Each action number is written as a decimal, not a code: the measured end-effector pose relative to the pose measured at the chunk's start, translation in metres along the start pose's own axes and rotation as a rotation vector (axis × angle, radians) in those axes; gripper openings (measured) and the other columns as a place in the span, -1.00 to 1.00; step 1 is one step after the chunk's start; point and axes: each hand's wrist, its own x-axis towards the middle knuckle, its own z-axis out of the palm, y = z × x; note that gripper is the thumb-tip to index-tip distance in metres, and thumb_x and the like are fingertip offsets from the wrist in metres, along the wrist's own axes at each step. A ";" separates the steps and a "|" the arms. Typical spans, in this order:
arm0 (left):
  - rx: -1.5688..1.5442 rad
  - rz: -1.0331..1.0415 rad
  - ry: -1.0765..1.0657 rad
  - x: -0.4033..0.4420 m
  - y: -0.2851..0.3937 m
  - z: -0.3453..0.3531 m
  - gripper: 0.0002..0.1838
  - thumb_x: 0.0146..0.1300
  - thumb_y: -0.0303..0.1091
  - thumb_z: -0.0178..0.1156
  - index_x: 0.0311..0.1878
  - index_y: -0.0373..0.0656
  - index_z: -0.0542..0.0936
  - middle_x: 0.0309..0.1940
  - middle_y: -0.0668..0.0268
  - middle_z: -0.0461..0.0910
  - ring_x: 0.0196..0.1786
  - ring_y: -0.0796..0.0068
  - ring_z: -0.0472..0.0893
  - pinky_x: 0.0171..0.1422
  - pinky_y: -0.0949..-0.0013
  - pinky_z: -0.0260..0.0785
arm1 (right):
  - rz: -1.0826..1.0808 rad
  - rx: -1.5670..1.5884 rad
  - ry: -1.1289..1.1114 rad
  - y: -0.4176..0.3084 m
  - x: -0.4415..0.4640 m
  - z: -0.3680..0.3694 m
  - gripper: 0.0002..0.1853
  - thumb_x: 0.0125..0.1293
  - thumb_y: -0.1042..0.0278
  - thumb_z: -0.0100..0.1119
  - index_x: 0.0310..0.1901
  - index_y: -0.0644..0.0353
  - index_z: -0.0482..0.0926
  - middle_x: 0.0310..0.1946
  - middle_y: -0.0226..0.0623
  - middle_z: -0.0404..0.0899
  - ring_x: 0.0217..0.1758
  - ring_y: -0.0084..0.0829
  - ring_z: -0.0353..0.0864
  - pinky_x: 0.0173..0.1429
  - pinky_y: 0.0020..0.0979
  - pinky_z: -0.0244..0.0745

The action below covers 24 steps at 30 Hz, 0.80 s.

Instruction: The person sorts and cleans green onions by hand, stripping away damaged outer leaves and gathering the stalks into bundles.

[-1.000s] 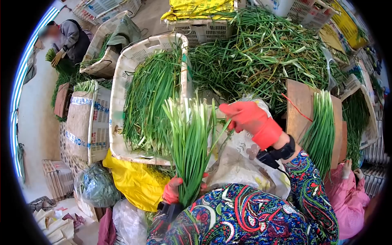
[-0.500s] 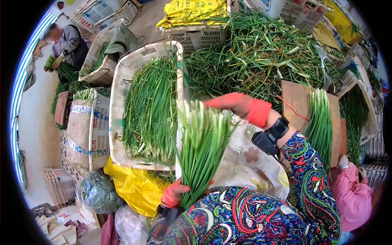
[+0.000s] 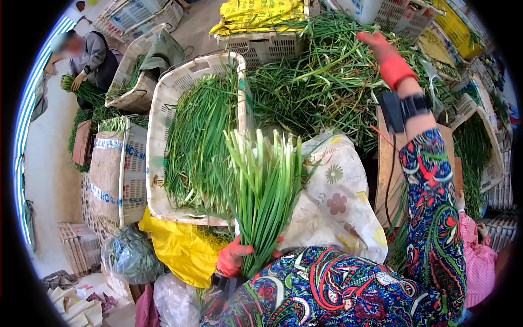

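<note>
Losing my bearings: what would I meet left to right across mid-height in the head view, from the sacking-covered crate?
Sacking-covered crate, white crate of stalks, held bunch, flowered cloth, brown board, tilted crate.

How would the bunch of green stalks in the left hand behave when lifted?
The bunch would probably flex, since its stalks are long and thin. It may shed strands: its pale ends fan apart and no tie shows.

Single head-worn view, wide and round-edged, facing forward and down, close above the wearer's hands (image 3: pixel 233 257)
</note>
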 end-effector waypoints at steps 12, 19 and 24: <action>0.176 0.053 0.193 0.000 0.006 0.025 -0.30 -0.03 -0.47 0.27 0.21 -0.39 0.23 0.03 -0.07 0.44 0.01 0.00 0.52 0.16 0.05 0.35 | -0.462 -0.310 -0.812 -0.022 -0.147 0.060 -0.58 0.11 -0.07 0.09 -0.42 0.19 0.59 -0.38 -0.35 0.58 -0.23 -0.50 0.54 0.10 -0.37 0.31; 0.224 0.076 0.196 0.001 0.002 0.031 -0.36 0.01 -0.48 0.23 0.19 -0.38 0.25 -0.05 -0.08 0.49 0.02 0.02 0.52 0.18 0.06 0.33 | -0.773 -0.958 -0.727 0.008 -0.189 0.095 -0.62 -0.07 -0.08 0.16 -0.44 0.11 0.57 -0.27 -0.37 0.53 0.01 -0.39 0.43 0.33 -0.24 0.01; 0.221 0.084 0.158 0.001 0.000 0.025 -0.39 0.03 -0.43 0.22 0.17 -0.39 0.27 -0.06 -0.09 0.50 0.00 0.02 0.53 0.19 0.07 0.33 | -0.694 -0.752 -0.634 0.063 -0.190 0.117 -0.69 -0.06 -0.01 0.17 -0.42 0.06 0.57 -0.21 -0.40 0.56 0.05 -0.41 0.41 0.29 -0.30 0.07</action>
